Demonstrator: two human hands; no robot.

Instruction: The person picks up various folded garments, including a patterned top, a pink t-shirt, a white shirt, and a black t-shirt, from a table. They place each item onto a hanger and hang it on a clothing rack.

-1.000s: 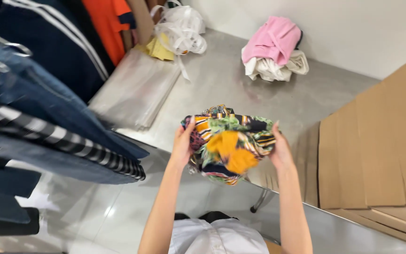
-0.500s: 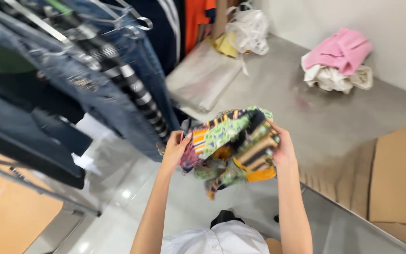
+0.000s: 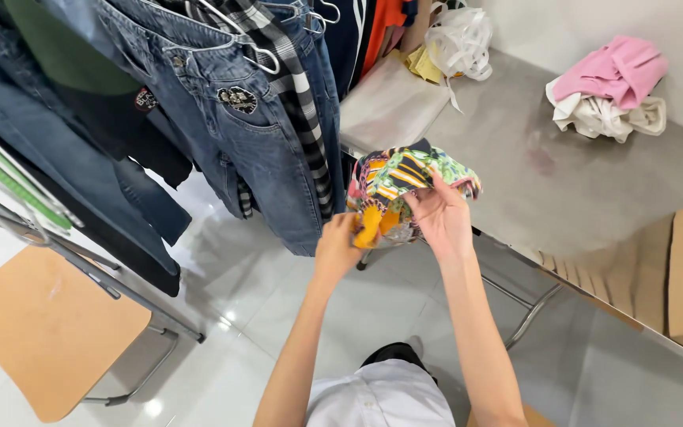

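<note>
Two hands hold one colourful patterned cloth point(image 3: 405, 186) in the air, just in front of the edge of the metal table point(image 3: 563, 182). The left hand point(image 3: 340, 241) grips the lower part of the cloth, where an orange piece comes out between its fingers. The right hand point(image 3: 440, 217) is a little higher and to the right, and it closes on the cloth from below, with the thumb on the front side. The cloth is bunched between both hands, so its shape and its kind are hard to tell, and its back side is hidden.

Both forearms rise from the bottom of the view, close together, with the wrists bent a little inward. Left of the hands, jeans point(image 3: 239, 119) hang on a rack, almost touching the cloth. At the far side of the table lies a pink garment point(image 3: 610, 71) on a white one, and a plastic bag point(image 3: 456, 39) lies near the back corner.
</note>
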